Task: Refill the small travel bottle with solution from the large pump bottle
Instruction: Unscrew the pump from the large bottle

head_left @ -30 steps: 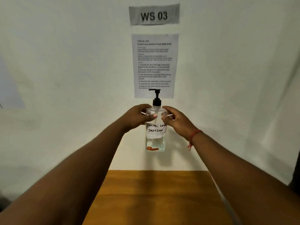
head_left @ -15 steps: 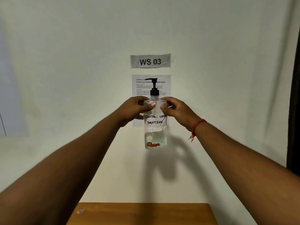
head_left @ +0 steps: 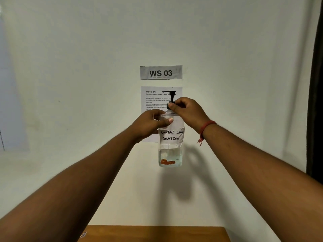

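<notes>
Both hands hold the large pump bottle [head_left: 170, 137] up in the air, well above the wooden table [head_left: 157, 234] whose far edge shows at the bottom of the view. The left hand [head_left: 152, 124] wraps the clear shoulder of the bottle, thumb across the front just above the handwritten "CONTACT LENS SOLUTION" label [head_left: 172, 136]. The right hand [head_left: 185, 110] pinches the black pump collar [head_left: 170, 106] at the neck, fingers curled round it, seemingly ready to unscrew it. Only a shallow layer of liquid sits at the bottom of the bottle. The small travel bottle is not in view. Judging from this, the risks are a slipping left grip as the collar is twisted, dropping the bottle onto the table, or a tilt once the pump loosens, spilling what little solution remains.
</notes>
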